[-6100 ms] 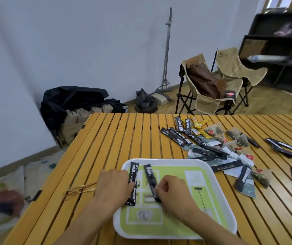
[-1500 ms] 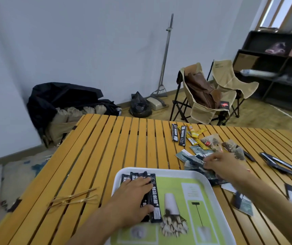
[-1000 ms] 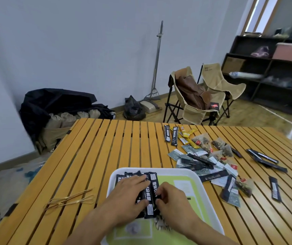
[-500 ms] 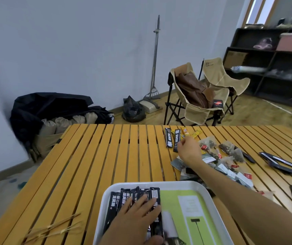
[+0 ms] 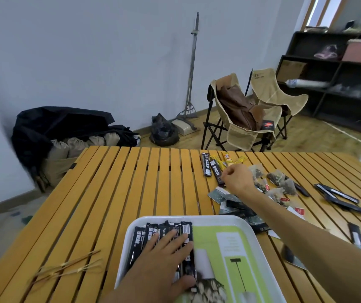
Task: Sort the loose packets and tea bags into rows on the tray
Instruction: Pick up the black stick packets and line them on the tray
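Your left hand point(image 5: 164, 261) lies flat on the tray point(image 5: 249, 228), fingers point(image 5: 170, 237) straight and spread, pressing on the row of black stick packets point(image 5: 186, 231) lined up side by side at the tray's left end; at least 5 of them show above your fingers, standing lengthwise and touching one another; the rest of the tray shows its green printed liner. Your right hand point(image 5: 237, 179) is stretched out over the slatted wooden counter point(image 5: 131, 193), curled into a loose fist beside 2 black stick packets on the counter point(image 5: 211, 168); I cannot tell whether it pinches the nearer one. Yellow packets point(image 5: 230, 159) lie just beyond them; clear tea bags point(image 5: 278, 182) with red tags sit to the right of your wrist; grey flat sachets point(image 5: 221, 194) sprawl under your forearm; more black sticks point(image 5: 337, 196) lie well apart at the far right.
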